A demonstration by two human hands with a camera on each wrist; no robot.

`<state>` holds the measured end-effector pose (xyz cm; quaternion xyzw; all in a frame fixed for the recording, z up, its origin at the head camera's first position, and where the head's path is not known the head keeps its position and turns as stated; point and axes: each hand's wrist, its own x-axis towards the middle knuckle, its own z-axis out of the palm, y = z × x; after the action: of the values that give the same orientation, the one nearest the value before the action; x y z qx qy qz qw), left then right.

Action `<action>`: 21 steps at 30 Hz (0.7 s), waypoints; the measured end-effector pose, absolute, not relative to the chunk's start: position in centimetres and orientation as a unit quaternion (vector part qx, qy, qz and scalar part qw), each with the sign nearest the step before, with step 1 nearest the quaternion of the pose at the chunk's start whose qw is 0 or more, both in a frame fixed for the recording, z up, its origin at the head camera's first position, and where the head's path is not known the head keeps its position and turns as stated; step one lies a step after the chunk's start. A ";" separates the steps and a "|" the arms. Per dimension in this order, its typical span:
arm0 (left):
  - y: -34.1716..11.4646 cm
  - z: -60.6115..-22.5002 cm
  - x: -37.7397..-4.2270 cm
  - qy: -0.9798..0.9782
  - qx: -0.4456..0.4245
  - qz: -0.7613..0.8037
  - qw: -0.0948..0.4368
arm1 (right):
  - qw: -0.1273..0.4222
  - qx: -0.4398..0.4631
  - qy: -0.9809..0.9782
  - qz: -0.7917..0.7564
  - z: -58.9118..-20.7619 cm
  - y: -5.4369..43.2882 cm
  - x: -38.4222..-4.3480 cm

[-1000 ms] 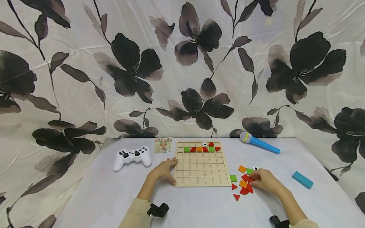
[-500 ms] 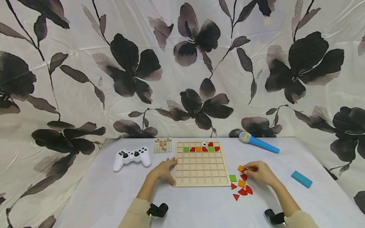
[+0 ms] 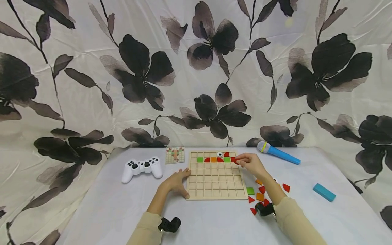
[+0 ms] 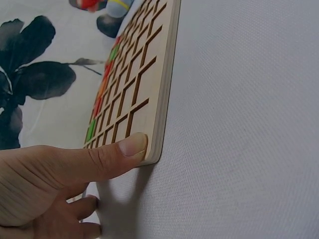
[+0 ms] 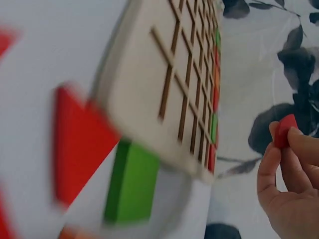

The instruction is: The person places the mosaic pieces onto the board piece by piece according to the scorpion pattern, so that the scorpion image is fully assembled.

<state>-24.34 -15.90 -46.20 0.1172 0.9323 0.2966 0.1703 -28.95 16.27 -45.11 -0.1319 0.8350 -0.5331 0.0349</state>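
A square wooden grid board (image 3: pixel 214 182) lies on the table, with red, green and orange pieces and one eye piece set in its far rows. My left hand (image 3: pixel 175 183) rests at the board's left edge; its straight thumb (image 4: pixel 132 145) lies over the near corner in the left wrist view. Beyond the board's far right side, my right hand (image 3: pixel 251 164) pinches a red piece (image 5: pixel 285 131) between thumb and fingers. Several loose pieces lie right of the board, among them a green square (image 3: pixel 250 191) and an orange square (image 3: pixel 260 197); my right forearm partly hides them.
A pattern card (image 3: pixel 175 155) lies left of the board's far corner, near a white game controller (image 3: pixel 142 168). At the back right is a blue toy microphone (image 3: pixel 280 153). A teal block (image 3: pixel 324 193) and a lone red piece (image 3: pixel 286 188) lie to the right.
My right hand has left the loose pieces with a red piece and moved up and left to the board's far right side. The left hand stays at the board's edge.
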 end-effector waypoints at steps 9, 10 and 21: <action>-15.9 -46.2 -24.3 0.930 0.114 0.304 0.173 | 0.079 -0.138 0.765 -0.625 -45.9 9.7 -32.1; -15.9 -46.2 -24.3 0.930 0.114 0.304 0.174 | 0.081 -0.132 0.763 -0.627 -46.0 9.0 -32.3; -16.0 -46.3 -24.5 0.931 0.118 0.296 0.175 | 0.010 -0.138 0.840 -0.525 -48.0 2.8 -34.4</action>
<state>-24.55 -16.01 -46.28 0.1178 0.9315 0.2965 0.1749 -34.36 2.77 -48.03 -0.1380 0.8395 -0.5254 0.0098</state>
